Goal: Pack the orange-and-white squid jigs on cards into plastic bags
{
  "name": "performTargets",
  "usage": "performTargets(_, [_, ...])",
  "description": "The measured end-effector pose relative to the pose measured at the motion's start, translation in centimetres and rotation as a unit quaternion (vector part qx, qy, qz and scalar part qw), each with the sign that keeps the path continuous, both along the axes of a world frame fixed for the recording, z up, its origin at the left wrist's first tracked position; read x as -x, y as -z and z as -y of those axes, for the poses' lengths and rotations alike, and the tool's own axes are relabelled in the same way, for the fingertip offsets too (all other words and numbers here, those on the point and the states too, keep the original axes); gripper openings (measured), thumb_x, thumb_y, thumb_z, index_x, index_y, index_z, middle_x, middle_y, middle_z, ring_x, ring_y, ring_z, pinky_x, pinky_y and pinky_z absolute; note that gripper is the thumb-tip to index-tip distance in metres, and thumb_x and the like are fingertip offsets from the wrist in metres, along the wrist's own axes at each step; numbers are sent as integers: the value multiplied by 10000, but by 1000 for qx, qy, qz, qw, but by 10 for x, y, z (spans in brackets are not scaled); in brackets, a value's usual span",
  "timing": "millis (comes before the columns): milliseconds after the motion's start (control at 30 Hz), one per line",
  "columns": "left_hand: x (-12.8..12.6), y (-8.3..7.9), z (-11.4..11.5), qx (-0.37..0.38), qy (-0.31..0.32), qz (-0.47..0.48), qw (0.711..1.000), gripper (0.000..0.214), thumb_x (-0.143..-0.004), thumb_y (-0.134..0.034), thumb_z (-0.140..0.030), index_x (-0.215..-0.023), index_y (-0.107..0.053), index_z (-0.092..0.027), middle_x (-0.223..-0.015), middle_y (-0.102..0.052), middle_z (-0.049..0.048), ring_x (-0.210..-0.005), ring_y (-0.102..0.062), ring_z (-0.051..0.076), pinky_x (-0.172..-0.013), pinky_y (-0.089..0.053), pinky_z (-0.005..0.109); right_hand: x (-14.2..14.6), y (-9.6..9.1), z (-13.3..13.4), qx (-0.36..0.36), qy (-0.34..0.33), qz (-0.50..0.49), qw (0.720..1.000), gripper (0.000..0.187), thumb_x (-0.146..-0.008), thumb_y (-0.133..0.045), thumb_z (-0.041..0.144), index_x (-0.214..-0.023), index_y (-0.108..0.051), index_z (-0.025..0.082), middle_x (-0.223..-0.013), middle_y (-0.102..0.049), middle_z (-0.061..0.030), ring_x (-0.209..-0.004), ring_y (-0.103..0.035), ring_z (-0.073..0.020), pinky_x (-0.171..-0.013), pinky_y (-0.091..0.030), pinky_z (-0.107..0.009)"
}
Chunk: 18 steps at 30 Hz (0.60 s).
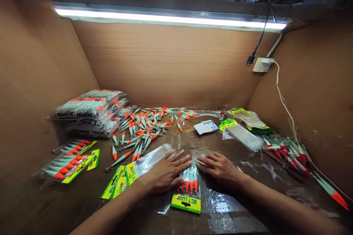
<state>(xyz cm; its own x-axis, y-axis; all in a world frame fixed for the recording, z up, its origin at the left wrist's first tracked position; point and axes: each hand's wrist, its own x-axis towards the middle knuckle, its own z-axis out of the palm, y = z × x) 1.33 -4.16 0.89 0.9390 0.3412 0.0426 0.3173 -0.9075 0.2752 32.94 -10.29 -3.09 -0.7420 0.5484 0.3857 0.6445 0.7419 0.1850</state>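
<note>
A clear bag of fishing lures (pixel 190 183) lies on the brown table, its yellow-green header card (pixel 186 202) towards me. The lures inside are pale with orange tips. My left hand (pixel 168 172) rests flat over the bag's left side, fingers stretched out and the thumb by the lures. At the far right corner of the bag, my right hand (pixel 219 169) lies with its fingers extended on the plastic. Neither hand grips anything. Under and beside my left forearm are flat bags (pixel 151 159) with the same kind of card (pixel 117 181).
Loose lures (pixel 146 128) are heaped at the back middle. Packed bags (pixel 91 112) are stacked at the back left, with filled carded packs (pixel 67 163) in front. To the right lie flat clear bags (pixel 244 136), red-and-white lures (pixel 292 152) and a white cable (pixel 284 99).
</note>
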Motion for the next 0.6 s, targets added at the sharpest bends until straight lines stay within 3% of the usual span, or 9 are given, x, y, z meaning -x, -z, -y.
performTargets(67, [8, -3, 3, 20, -14, -22, 999, 620, -1000, -375, -576, -1551, -167, -381, -1612, -143, 19, -1500, -74, 300, -1201, -5, 552, -4, -1, 9, 43, 9, -20, 999, 358, -997, -434, 281, -1313, -602, 294, -1399, -448, -28, -1147, -473, -145, -1011, -373, -295])
performTargets(133, [9, -1, 5, 39, -42, -24, 998, 640, -999, -369, -582, -1554, -111, -395, -1620, -95, 20, -1503, -20, 305, -1190, 19, 570, -5, -4, 13, 116, 64, -99, 986, 346, -1002, -407, 274, -1246, -652, 282, -1355, -487, -33, -1149, -488, -130, -1021, -392, -266])
performTargets(233, [0, 6, 0, 36, -128, 26, 991, 722, -993, -402, -561, -1571, -37, -326, -1627, -40, 70, -1504, 19, 297, -1192, 6, 564, 6, -13, 7, 234, 186, -271, 915, 386, -1021, -370, 352, -1192, -683, 204, -1212, -570, -75, -1053, -547, -96, -943, -438, -196])
performTargets(300, [-9, 9, -5, 30, -165, 44, 985, 702, -955, -492, -562, -1550, -235, -289, -1629, -43, 96, -1502, 1, 324, -1189, -36, 571, 18, -18, -2, 294, 209, -319, 877, 416, -995, -433, 432, -1210, -677, 174, -1154, -589, -89, -993, -567, -92, -892, -450, -176])
performTargets(400, [-18, 6, -12, 67, -151, 52, 985, 484, -841, -681, -520, -1228, -617, -237, -1598, -219, 105, -1476, -136, 380, -1174, -155, 549, 32, -18, -15, 359, 180, -293, 868, 419, -898, -591, 460, -1193, -691, 180, -1098, -601, -80, -950, -562, -92, -857, -447, -160])
performTargets(500, [-20, -1, -12, 176, -158, 116, 965, 393, -797, -737, -452, -1076, -626, -199, -1242, -607, 104, -1188, -539, 304, -997, -422, 398, 37, -11, -22, 420, 164, -342, 825, 477, -857, -631, 500, -1186, -686, 158, -1075, -610, -74, -926, -561, -80, -822, -448, -139])
performTargets(533, [-20, -2, -11, 232, -165, 148, 947, 396, -800, -734, -443, -1078, -609, -191, -1059, -656, 73, -1002, -610, 248, -863, -472, 326, 36, -9, -23, 455, 158, -371, 793, 542, -854, -622, 546, -1211, -668, 141, -1058, -614, -78, -882, -562, -69, -779, -448, -129])
performTargets(600, [-22, -2, -9, 355, -178, 217, 892, 425, -804, -732, -436, -1098, -581, -170, -809, -620, 7, -709, -575, 151, -630, -425, 220, 34, -8, -23, 541, 139, -415, 719, 692, -829, -603, 653, -1231, -636, 90, -981, -622, -85, -753, -541, -43, -662, -422, -105])
